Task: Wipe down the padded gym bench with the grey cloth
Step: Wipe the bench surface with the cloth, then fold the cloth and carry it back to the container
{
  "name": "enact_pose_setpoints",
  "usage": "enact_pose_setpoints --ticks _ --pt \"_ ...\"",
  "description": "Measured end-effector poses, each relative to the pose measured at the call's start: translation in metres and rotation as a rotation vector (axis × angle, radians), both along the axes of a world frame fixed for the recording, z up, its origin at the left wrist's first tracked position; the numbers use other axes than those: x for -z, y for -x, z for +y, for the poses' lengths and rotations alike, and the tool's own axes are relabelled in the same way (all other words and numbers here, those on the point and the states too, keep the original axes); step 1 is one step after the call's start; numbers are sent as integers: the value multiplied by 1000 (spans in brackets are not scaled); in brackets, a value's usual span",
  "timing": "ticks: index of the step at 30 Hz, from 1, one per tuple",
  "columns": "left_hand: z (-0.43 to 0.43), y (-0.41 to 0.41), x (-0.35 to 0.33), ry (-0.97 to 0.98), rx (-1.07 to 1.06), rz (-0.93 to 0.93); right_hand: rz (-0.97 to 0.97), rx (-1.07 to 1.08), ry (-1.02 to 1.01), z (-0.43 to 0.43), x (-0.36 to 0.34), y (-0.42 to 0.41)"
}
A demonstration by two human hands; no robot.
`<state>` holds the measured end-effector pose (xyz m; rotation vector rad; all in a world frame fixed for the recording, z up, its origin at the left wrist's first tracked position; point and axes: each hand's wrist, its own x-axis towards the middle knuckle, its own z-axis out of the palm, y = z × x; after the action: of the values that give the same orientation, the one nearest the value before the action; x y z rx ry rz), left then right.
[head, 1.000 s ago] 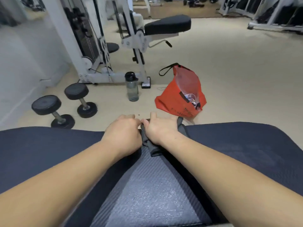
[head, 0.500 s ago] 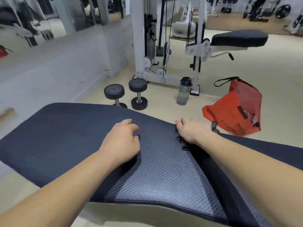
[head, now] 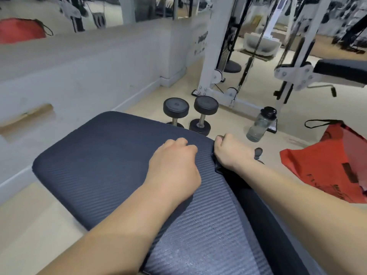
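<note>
Both of your hands rest on the padded bench (head: 111,155), fingers curled under. Your left hand (head: 174,171) sits as a loose fist, knuckles down on the ribbed pad toward the bench's far edge; you cannot tell from this view whether it has any cloth in it. Your right hand (head: 231,150) is closed at the bench's far edge, bunched on the grey cloth (head: 258,152), of which a dark fold shows under the wrist and a small tail pokes out past the hand, beyond the edge of the bench. The two hands lie near each other but apart, with a strip of bare pad between them.

The bench fills the lower middle of your view, dark blue-grey, its rounded corner off to the left of your left hand. A darker band runs along the pad beneath your right forearm.

Beyond the bench's far edge two dumbbells (head: 190,114) stand on end on the tan floor, just beside each other. To their right, still beyond the bench, a clear water bottle (head: 261,125) with a black cap stands by the foot of a white cable machine (head: 218,56). A red bag (head: 325,169) with a black strap lies on the floor off the bench's right side, past your right arm. A black padded seat (head: 341,71) juts from the machine's frame above the bag
</note>
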<state>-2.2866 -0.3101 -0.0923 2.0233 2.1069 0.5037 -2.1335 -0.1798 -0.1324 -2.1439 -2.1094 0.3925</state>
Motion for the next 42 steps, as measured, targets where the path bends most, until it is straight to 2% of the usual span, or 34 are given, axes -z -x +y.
enact_pose_setpoints --ticks 7,13,17,22,27,29,34,38,40,42 --pt "-6 84 10 25 -256 -33 -61 -239 3 47 4 157" --pt "-20 133 18 -88 -404 -52 -17 -430 -115 42 12 253" --pt "-28 147 23 -152 -429 -74 99 -411 -218 34 16 250" --pt "-38 150 18 -192 -409 -94 45 -561 -408 2 20 235" --pt "-55 152 5 -243 -403 -135 215 -780 -414 -92 23 190" --pt "-64 149 -6 -248 -402 -169 258 -816 -351 -129 20 161" --pt "-87 108 -36 -136 -282 -209 415 -679 -84 -195 -14 86" --pt "-111 54 -48 85 -44 -333 591 -372 250 -221 -49 21" --pt "-126 27 -54 189 31 -462 794 -173 350 -227 -64 -9" --pt "-134 7 -54 263 76 -591 1091 61 466 -229 -80 -35"
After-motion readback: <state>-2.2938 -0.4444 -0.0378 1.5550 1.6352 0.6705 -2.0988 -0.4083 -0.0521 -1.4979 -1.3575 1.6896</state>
